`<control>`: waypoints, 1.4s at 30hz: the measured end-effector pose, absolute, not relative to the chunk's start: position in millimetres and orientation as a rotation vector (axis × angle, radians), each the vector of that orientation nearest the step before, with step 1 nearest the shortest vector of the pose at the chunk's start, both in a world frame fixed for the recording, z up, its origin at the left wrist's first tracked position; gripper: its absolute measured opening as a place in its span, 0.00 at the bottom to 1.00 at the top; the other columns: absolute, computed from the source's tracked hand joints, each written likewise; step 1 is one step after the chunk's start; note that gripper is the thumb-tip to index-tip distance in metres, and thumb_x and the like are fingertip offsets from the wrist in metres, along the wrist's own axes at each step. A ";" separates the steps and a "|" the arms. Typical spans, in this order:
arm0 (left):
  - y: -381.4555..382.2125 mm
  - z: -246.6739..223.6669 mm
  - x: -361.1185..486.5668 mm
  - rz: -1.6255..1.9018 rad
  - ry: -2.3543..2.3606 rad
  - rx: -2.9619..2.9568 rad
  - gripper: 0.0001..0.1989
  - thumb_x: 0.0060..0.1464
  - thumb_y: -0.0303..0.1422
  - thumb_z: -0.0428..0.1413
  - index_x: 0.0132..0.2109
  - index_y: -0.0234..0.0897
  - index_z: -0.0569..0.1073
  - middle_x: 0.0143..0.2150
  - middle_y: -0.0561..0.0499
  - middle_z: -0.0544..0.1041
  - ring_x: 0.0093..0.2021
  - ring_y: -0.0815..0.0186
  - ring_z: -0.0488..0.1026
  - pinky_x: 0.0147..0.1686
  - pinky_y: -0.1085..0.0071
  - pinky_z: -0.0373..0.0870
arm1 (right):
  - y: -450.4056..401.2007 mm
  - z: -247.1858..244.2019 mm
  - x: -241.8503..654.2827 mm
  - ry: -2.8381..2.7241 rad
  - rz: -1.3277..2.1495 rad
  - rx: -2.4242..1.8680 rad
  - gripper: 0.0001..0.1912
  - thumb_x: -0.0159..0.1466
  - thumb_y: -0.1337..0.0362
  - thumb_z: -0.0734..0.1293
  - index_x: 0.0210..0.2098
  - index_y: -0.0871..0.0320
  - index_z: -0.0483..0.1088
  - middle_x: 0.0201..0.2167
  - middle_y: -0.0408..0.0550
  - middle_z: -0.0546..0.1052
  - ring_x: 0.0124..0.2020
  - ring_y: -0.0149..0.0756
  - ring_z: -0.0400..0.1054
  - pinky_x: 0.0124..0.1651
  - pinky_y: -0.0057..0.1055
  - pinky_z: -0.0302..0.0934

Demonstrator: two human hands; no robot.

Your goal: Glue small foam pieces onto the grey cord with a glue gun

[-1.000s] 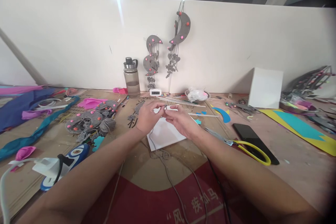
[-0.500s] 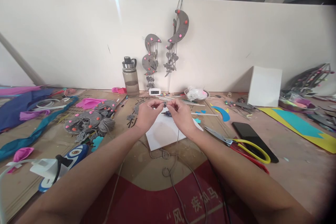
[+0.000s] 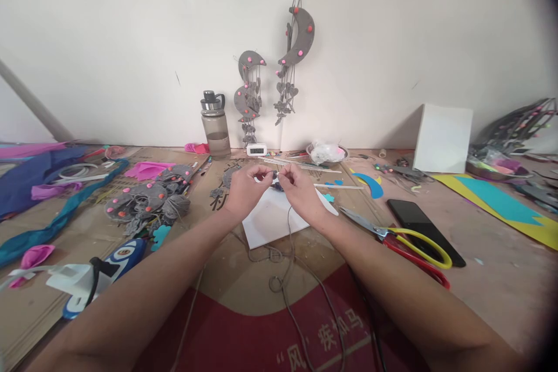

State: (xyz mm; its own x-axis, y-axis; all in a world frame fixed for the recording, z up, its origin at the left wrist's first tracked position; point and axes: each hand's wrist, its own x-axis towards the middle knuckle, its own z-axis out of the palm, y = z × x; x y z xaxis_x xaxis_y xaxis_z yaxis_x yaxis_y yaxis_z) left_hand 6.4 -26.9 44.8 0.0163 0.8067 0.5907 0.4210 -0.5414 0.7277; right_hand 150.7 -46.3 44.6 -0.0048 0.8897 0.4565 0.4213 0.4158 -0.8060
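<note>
My left hand (image 3: pixel 249 189) and my right hand (image 3: pixel 300 190) meet almost fingertip to fingertip over a white board (image 3: pixel 265 221). Both are closed in a pinch on a small dark grey piece (image 3: pixel 275 175) between them. Another dark bit shows just under the fingertips; its shape is too small to tell. A grey cord (image 3: pixel 289 232) hangs from near my right hand and runs in loops over the cardboard (image 3: pixel 244 296).
Scissors (image 3: pixel 392 237) and a black phone (image 3: pixel 425 231) lie right of my right forearm. At the left are grey felt pieces (image 3: pixel 139 197) and a white plug (image 3: pixel 76 279). A bottle (image 3: pixel 215 128) and a small clock (image 3: pixel 257 150) stand behind.
The hands have barely moved and still pinch the small piece. Below my right hand the cord has shifted slightly left. The view has tilted a little.
</note>
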 end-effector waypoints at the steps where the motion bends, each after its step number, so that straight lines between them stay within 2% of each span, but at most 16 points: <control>1: -26.7 44.6 6.5 1.537 1.252 1.942 0.04 0.48 0.32 0.58 0.30 0.39 0.78 0.29 0.51 0.78 0.29 0.66 0.70 0.34 0.70 0.65 | -46.9 45.3 151.3 -1.628 0.525 -1.186 0.04 0.61 0.61 0.60 0.31 0.55 0.62 0.24 0.39 0.64 0.27 0.30 0.58 0.32 0.29 0.53; 4: -26.4 43.5 7.2 1.540 1.220 1.912 0.04 0.48 0.32 0.58 0.30 0.39 0.78 0.29 0.51 0.78 0.29 0.66 0.70 0.33 0.70 0.64 | -47.9 46.7 152.2 -1.634 0.424 -1.223 0.03 0.60 0.62 0.62 0.31 0.55 0.64 0.22 0.37 0.61 0.25 0.30 0.56 0.31 0.29 0.50; 8: -27.4 43.3 8.0 1.532 1.180 1.893 0.04 0.48 0.32 0.58 0.29 0.39 0.78 0.28 0.52 0.77 0.28 0.67 0.69 0.33 0.70 0.64 | -47.2 46.3 152.4 -1.613 0.367 -1.233 0.04 0.59 0.62 0.62 0.31 0.56 0.66 0.23 0.38 0.63 0.26 0.30 0.55 0.32 0.28 0.50; 16: -27.0 43.6 7.9 1.504 1.135 1.862 0.04 0.47 0.31 0.58 0.28 0.39 0.77 0.25 0.52 0.76 0.28 0.68 0.69 0.31 0.72 0.64 | -43.7 45.0 153.2 -1.529 0.478 -1.227 0.06 0.58 0.60 0.64 0.28 0.56 0.66 0.21 0.37 0.61 0.24 0.29 0.54 0.30 0.27 0.51; 21: -24.3 41.3 5.7 1.479 1.099 1.873 0.04 0.48 0.31 0.57 0.29 0.39 0.78 0.28 0.52 0.77 0.28 0.68 0.68 0.30 0.72 0.63 | -40.9 44.3 154.4 -1.501 0.594 -1.217 0.08 0.57 0.58 0.64 0.32 0.55 0.70 0.17 0.35 0.57 0.22 0.29 0.53 0.27 0.27 0.51; 29: -18.0 48.8 0.6 1.163 1.084 1.853 0.07 0.47 0.33 0.60 0.35 0.40 0.81 0.32 0.50 0.80 0.30 0.66 0.72 0.32 0.71 0.66 | -37.3 43.7 163.0 -1.604 0.453 -1.319 0.07 0.57 0.61 0.63 0.30 0.56 0.71 0.21 0.40 0.68 0.24 0.30 0.60 0.30 0.28 0.56; 34: -16.0 50.5 -3.0 1.159 1.085 1.968 0.08 0.47 0.32 0.59 0.35 0.41 0.82 0.32 0.51 0.81 0.31 0.65 0.73 0.31 0.71 0.66 | -38.5 44.1 164.2 -1.723 0.327 -1.301 0.05 0.58 0.63 0.63 0.31 0.56 0.71 0.30 0.44 0.74 0.34 0.35 0.67 0.38 0.31 0.60; 37: -19.4 52.1 -2.6 1.161 1.125 2.114 0.07 0.48 0.31 0.58 0.33 0.42 0.81 0.30 0.51 0.80 0.28 0.66 0.72 0.31 0.71 0.64 | -39.4 42.9 164.1 -1.786 0.257 -1.284 0.04 0.58 0.65 0.63 0.32 0.56 0.70 0.33 0.45 0.75 0.36 0.35 0.67 0.41 0.31 0.58; 42: -23.8 53.2 -0.3 1.248 1.161 2.296 0.07 0.45 0.27 0.57 0.28 0.42 0.79 0.26 0.51 0.78 0.26 0.67 0.68 0.30 0.71 0.61 | -43.9 43.9 162.2 -1.837 0.203 -1.283 0.04 0.60 0.65 0.63 0.32 0.57 0.70 0.30 0.45 0.72 0.32 0.34 0.64 0.37 0.30 0.55</control>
State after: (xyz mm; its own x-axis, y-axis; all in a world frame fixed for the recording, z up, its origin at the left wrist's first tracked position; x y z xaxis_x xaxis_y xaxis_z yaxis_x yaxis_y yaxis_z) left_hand -0.3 -23.8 53.2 0.3037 0.7603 0.5742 0.5176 -0.6377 0.5705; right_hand 162.2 -43.9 43.9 -0.0986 0.8284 0.5515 0.6877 0.4573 -0.5639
